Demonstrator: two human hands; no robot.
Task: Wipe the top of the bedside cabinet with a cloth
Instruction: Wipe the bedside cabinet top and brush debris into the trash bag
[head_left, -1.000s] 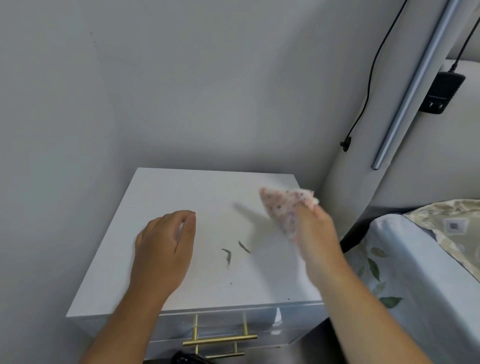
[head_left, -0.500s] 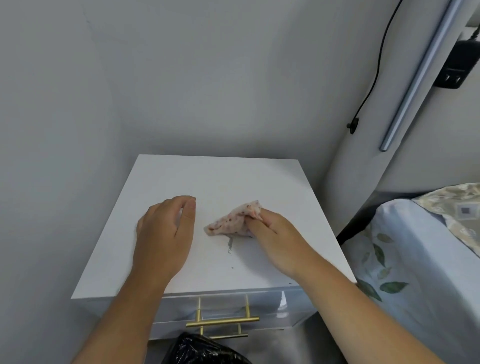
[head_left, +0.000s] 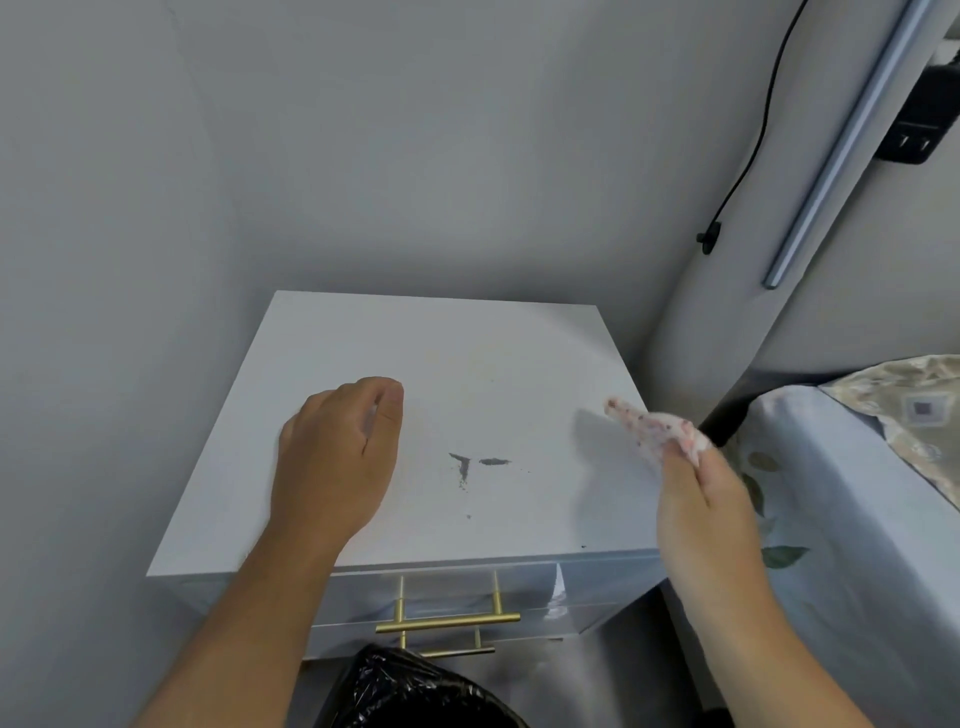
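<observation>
**A:** What does the view show?

**B:** Looking down from head height at a white bedside cabinet (head_left: 332, 358) set in a corner, with a bed (head_left: 841, 519) to its right. The left hand (head_left: 337, 462) lies palm down on the surface, fingers (head_left: 387, 400) loosely curled and holding nothing.

**A:** Where is the cloth?

**B:** The cloth (head_left: 660, 428), pale with reddish specks, is pinched in the fingers of the right hand (head_left: 701, 519). It is lifted off the surface, over the right edge of the cabinet, and casts a shadow below.

**A:** How clean is the top?

**B:** Not finished, I would judge. Dark smears (head_left: 475, 465) sit near the middle, between the two hands, with a few small specks trailing toward the front edge. The rest looks clear, so those marks are what remains to wipe.

**A:** Anything else?

**B:** A black bin bag (head_left: 415, 691) sits below the drawer's gold handle (head_left: 447, 621).
</observation>
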